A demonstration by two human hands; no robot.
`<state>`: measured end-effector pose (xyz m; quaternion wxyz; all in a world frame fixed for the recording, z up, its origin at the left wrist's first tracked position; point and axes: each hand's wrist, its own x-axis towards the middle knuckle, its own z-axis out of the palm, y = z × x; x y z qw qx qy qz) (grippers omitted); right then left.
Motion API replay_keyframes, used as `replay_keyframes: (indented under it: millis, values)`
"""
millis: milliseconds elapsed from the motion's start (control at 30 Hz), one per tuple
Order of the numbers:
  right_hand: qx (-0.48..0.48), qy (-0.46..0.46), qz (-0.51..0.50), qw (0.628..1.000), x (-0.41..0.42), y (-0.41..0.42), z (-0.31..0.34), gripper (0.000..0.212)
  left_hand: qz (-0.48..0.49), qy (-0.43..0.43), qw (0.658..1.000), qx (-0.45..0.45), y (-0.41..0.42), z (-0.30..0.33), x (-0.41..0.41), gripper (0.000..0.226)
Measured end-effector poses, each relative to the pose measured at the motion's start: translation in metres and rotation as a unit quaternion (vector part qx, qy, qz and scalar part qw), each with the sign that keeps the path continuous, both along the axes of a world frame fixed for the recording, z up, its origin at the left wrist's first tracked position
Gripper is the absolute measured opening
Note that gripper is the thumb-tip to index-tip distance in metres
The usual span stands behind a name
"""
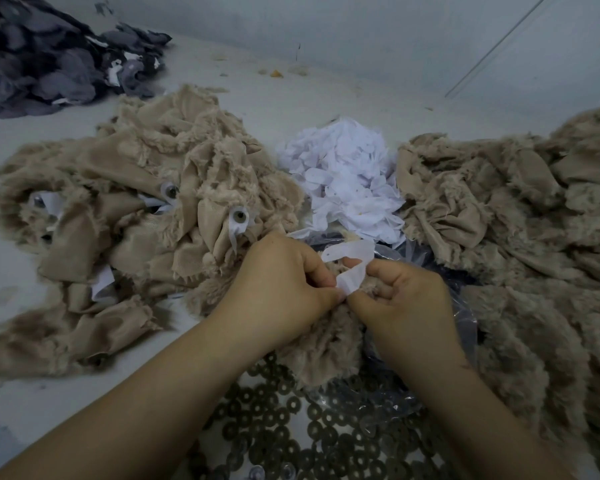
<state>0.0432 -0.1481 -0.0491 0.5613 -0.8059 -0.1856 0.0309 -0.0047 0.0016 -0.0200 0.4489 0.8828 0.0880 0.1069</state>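
White fabric strip (352, 263), thin, curved and punched with a small hole near its upper end, is sitting between our two hands over the near middle of the pale bench (14, 393). We are pressing it against a tuft of beige long-pile plush fabric (326, 344). Our left hand (281, 289) is curling tightly, thumb and fingers pinching the lower end of the fabric strip together with the plush. Our right hand (406, 296) is curling too, pinching the same strip and plush from the other side. We are judging that this grip is lining the hole up with the plush, so that an eye post can pass through both layers.

Supplies are lying within reach for that reason, we think: dark ring-shaped washers (291, 431) just below our wrists, a heap of loose white strips (343, 178) straight ahead, and a clear plastic bag (430, 258) under our right hand. Beige plush pieces on the left (136, 161) are carrying round plastic eyes (239, 215) backed with white, while the beige plush heap on the right (516, 209) is showing none.

We are finding no brand, label or readable writing anywhere.
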Motion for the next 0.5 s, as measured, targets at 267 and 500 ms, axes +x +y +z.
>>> replay_keyframes:
  millis: [267,500]
  values:
    - [0.026,0.031,0.021,0.999,-0.0019,-0.0002,0.0007,0.031,0.007,-0.005,1.0,0.017,0.0004,-0.0026,0.0011,0.025]
    - [0.076,0.077,0.027,0.994,-0.0011,-0.0015,0.0001,0.017,-0.003,-0.03,0.999,0.035,-0.0004,-0.0062,0.001,0.024]
